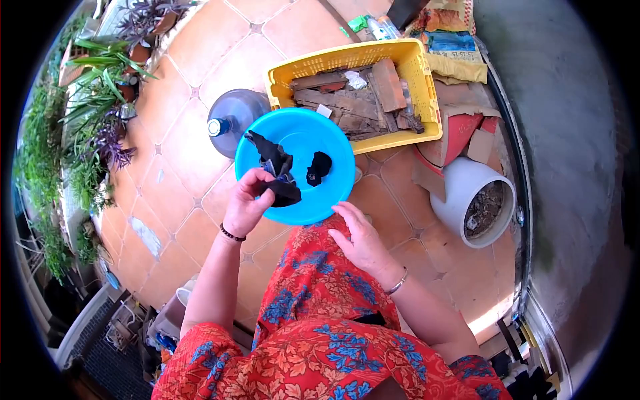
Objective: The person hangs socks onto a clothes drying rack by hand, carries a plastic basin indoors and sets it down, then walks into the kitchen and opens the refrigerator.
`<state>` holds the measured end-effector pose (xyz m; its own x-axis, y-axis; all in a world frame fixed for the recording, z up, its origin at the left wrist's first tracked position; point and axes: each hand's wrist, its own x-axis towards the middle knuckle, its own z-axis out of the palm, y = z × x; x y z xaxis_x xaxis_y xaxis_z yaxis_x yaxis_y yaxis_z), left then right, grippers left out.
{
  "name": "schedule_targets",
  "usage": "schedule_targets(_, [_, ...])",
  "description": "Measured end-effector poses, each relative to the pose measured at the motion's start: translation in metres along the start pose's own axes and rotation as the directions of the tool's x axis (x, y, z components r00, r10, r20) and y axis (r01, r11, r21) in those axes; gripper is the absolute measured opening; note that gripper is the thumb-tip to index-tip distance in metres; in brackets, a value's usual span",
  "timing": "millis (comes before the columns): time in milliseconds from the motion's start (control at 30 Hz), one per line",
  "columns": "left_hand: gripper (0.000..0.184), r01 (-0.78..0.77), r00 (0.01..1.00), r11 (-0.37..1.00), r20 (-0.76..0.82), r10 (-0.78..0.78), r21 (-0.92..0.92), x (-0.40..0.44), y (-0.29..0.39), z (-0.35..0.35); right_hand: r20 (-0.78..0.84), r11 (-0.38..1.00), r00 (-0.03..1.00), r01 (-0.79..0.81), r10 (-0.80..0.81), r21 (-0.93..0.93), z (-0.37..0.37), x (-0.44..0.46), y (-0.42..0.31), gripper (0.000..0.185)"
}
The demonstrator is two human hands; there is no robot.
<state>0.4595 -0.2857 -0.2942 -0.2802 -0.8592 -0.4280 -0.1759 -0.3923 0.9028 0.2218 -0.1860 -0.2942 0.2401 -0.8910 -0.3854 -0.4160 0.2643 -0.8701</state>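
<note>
Head view: with dark cloth [273, 157], likely light, soft, limp handling (dampness impossible to tell); best held by bunched edge. Pinched at near end between thumb and fingers of left grip [245, 208], over blue basin [337, 137]. By basin's closest rim, with right grip [363, 241] unloaded, fingers apart; beyond, inside basin, smaller black cloth [319, 167].

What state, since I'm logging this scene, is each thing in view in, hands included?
left hand: pinching black cloth
black cloth: crumpled, held over the basin
right hand: open, nothing held
small black item: lying in the basin
blue basin: open-topped, upright
yellow crate: open, loaded with wood pieces
water jug: capped
white pot: dark debris or soil inside
</note>
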Motion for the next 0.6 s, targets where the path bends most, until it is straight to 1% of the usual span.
schedule_targets(33, [0.015, -0.027, 0.997, 0.983, 0.081, 0.013, 0.180, -0.011, 0.013, 0.016, -0.076, 1.000, 0.997, 0.000, 0.000, -0.001, -0.011, -0.010, -0.016, 0.055])
schedule_targets(67, [0.017, -0.205, 0.966, 0.929, 0.218, 0.140, 0.308, -0.021, 0.033, 0.036, -0.149, 0.997, 0.987, 0.043, -0.053, -0.068, -0.021, -0.019, -0.031, 0.066])
schedule_targets(100, [0.019, -0.385, 0.900, 0.830, 0.365, 0.240, 0.404, -0.031, 0.053, 0.056, -0.168, 0.996, 0.984, 0.049, -0.062, -0.080, -0.031, -0.027, -0.044, 0.066])
schedule_targets(167, [0.020, -0.410, 0.802, 0.858, 0.571, 0.176, 0.311, -0.053, 0.077, 0.089, -0.235, 0.951, 0.964, 0.047, -0.123, -0.305, -0.047, -0.047, -0.065, 0.077])
schedule_targets(200, [0.020, -0.516, 0.743, 0.810, 0.615, 0.262, 0.278, -0.061, 0.087, 0.102, -0.221, 0.954, 0.964, 0.077, -0.145, -0.291, -0.050, -0.058, -0.063, 0.084])
schedule_targets(233, [0.020, -0.617, 0.672, 0.751, 0.655, 0.345, 0.237, -0.066, 0.097, 0.112, -0.247, 0.950, 0.958, 0.069, -0.148, -0.304, -0.052, -0.071, -0.065, 0.075])
schedule_targets(267, [0.026, -0.657, 0.648, 0.720, 0.658, 0.384, 0.226, -0.069, 0.109, 0.118, -0.266, 0.968, 0.958, 0.043, -0.110, -0.246, -0.056, -0.086, -0.062, 0.064])
schedule_targets(300, [0.026, -0.678, 0.613, 0.708, 0.684, 0.395, 0.199, -0.070, 0.114, 0.123, -0.286, 0.983, 0.955, 0.020, -0.072, -0.182, -0.059, -0.100, -0.061, 0.053])
schedule_targets(333, [0.030, -0.657, 0.653, 0.729, 0.629, 0.422, 0.192, -0.070, 0.116, 0.128, -0.331, 0.983, 0.942, -0.005, -0.058, -0.186, -0.064, -0.112, -0.068, 0.053])
schedule_targets(367, [0.034, -0.631, 0.687, 0.756, 0.579, 0.439, 0.176, -0.072, 0.120, 0.134, -0.386, 0.997, 0.922, -0.022, -0.007, -0.070, -0.069, -0.126, -0.078, 0.041])
schedule_targets(400, [0.045, -0.598, 0.685, 0.787, 0.608, 0.401, 0.155, -0.073, 0.131, 0.141, -0.441, 0.999, 0.897, -0.028, 0.045, 0.046, -0.074, -0.140, -0.087, 0.029])
schedule_targets(433, [0.051, -0.508, 0.703, 0.851, 0.635, 0.320, 0.133, -0.077, 0.140, 0.151, -0.494, 0.997, 0.867, -0.053, 0.070, 0.049, -0.079, -0.152, -0.095, 0.029])
schedule_targets(500, [0.055, -0.314, 0.680, 0.948, 0.709, 0.184, 0.055, -0.079, 0.146, 0.170, -0.519, 0.960, 0.838, -0.021, 0.169, 0.279, -0.084, -0.176, -0.109, 0.023])
schedule_targets(533, [0.056, -0.288, 0.581, 0.956, 0.804, 0.128, 0.056, -0.073, 0.149, 0.178, -0.565, 0.954, 0.803, -0.013, 0.188, 0.299, -0.086, -0.188, -0.112, 0.024])
schedule_targets(567, [0.056, -0.307, 0.525, 0.951, 0.841, 0.132, 0.043, -0.071, 0.153, 0.191, -0.614, 0.954, 0.762, -0.016, 0.206, 0.300, -0.088, -0.200, -0.113, 0.024])
schedule_targets(600, [0.055, -0.290, 0.456, 0.957, 0.880, 0.134, 0.004, -0.070, 0.159, 0.204, -0.627, 0.950, 0.747, -0.021, 0.222, 0.311, -0.088, -0.213, -0.112, 0.025])
